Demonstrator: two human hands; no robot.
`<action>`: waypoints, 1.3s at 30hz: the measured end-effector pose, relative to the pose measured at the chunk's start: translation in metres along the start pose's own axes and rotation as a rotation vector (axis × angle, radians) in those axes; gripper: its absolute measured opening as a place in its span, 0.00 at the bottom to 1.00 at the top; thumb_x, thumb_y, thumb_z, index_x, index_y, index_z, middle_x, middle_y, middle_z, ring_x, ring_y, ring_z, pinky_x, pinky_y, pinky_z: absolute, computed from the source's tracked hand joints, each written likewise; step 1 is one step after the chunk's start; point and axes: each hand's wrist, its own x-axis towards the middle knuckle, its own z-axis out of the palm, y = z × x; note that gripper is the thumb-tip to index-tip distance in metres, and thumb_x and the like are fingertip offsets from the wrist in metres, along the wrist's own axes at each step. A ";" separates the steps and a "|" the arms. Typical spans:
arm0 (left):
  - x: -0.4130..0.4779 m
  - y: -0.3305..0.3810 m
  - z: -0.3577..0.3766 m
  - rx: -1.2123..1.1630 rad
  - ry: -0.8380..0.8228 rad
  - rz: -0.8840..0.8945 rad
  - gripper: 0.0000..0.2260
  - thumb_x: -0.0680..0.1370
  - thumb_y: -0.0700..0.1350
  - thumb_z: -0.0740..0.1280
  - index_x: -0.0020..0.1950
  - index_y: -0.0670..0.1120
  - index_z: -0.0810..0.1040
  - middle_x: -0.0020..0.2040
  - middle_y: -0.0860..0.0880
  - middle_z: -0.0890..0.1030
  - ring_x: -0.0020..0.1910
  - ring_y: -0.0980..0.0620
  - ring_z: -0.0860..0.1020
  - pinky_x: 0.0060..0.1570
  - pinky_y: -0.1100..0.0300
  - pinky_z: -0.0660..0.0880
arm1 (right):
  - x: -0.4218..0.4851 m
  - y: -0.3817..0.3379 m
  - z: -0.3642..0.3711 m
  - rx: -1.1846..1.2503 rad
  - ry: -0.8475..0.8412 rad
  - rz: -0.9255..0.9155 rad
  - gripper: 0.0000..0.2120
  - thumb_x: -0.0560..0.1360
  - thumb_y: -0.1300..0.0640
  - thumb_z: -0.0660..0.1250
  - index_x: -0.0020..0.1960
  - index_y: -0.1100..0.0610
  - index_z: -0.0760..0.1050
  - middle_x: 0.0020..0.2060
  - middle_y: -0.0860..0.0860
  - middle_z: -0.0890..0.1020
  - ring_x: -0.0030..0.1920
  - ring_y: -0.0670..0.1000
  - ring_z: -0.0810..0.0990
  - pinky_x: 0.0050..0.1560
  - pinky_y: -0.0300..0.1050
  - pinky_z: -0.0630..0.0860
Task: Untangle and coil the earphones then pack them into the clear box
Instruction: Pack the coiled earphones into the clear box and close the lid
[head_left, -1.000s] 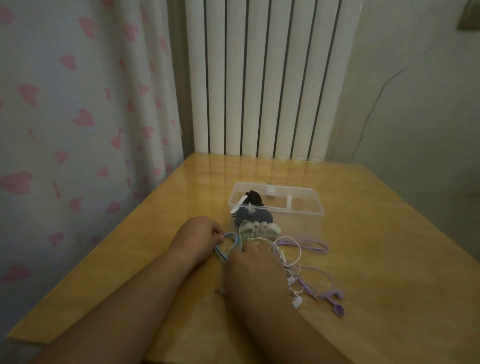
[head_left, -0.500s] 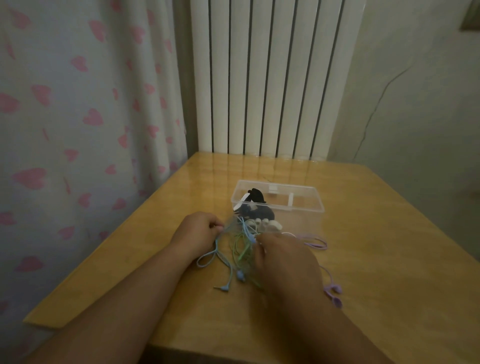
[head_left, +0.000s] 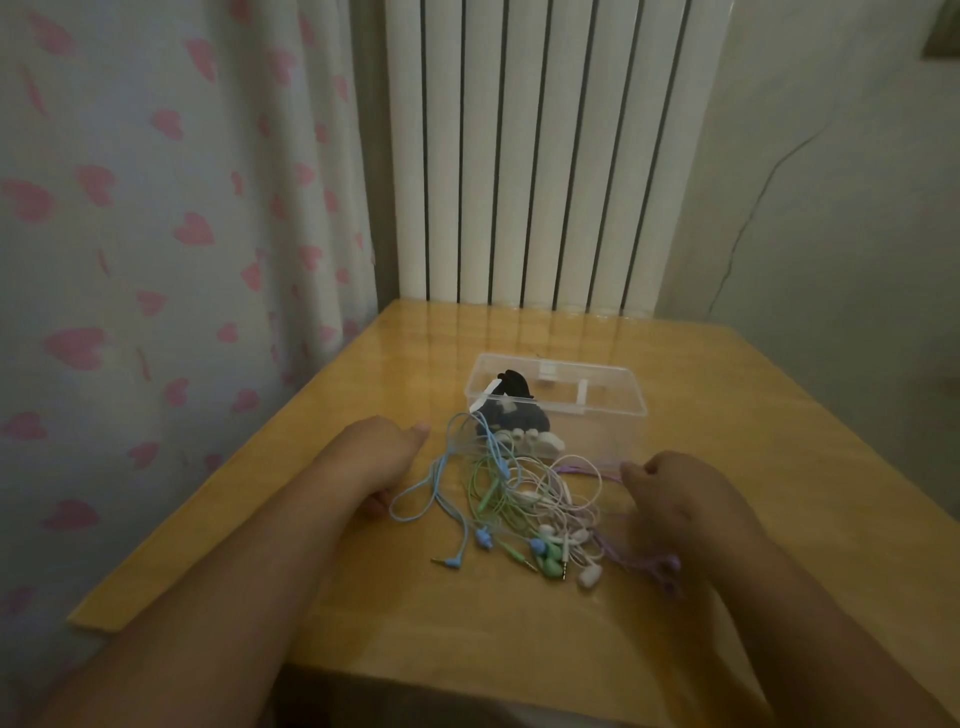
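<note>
Honey-coloured glossy wood makes up the table (head_left: 779, 467), and both bare forearms reach in over its near edge. Between the hands, toward the middle of the top, lies the tangled heap of thin earphone cords (head_left: 524, 506) in light blue, green, white and lilac, with its earbuds and jack plugs spilling toward the near edge. The left hand (head_left: 376, 457) rests on the table at the left of the heap with its fingers curled under; whether it pinches the blue loop beside it cannot be told. The right hand (head_left: 675, 499) sits at the right of the heap, fingers closed on a lilac strand drawn out sideways from the pile. Just beyond the heap, touching its far side, stands the clear rectangular plastic box (head_left: 613, 415), lidless, with dark and white coiled items bunched in its left end. Behind the table's far edge rises a white ribbed radiator (head_left: 545, 156), and a white curtain with pink hearts (head_left: 156, 208) hangs along the left edge.
</note>
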 end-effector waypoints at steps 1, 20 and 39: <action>-0.003 0.005 0.001 0.023 -0.004 0.004 0.31 0.80 0.63 0.53 0.46 0.36 0.79 0.39 0.37 0.82 0.36 0.39 0.82 0.39 0.51 0.81 | 0.001 0.001 0.001 0.065 -0.051 0.038 0.19 0.78 0.42 0.56 0.41 0.56 0.76 0.36 0.54 0.80 0.38 0.56 0.79 0.38 0.46 0.74; -0.013 0.049 0.034 0.415 -0.062 0.195 0.17 0.75 0.58 0.68 0.40 0.44 0.72 0.38 0.46 0.76 0.35 0.49 0.74 0.35 0.57 0.72 | -0.016 -0.057 0.009 0.160 -0.411 -0.083 0.21 0.79 0.44 0.60 0.60 0.59 0.77 0.54 0.56 0.81 0.47 0.53 0.77 0.43 0.42 0.71; -0.007 0.045 0.046 -0.058 -0.150 0.300 0.07 0.70 0.41 0.75 0.37 0.50 0.78 0.37 0.52 0.78 0.35 0.56 0.76 0.26 0.64 0.70 | -0.015 -0.095 0.050 -0.041 -0.358 -0.160 0.51 0.47 0.22 0.56 0.63 0.48 0.75 0.61 0.56 0.77 0.58 0.56 0.76 0.57 0.54 0.75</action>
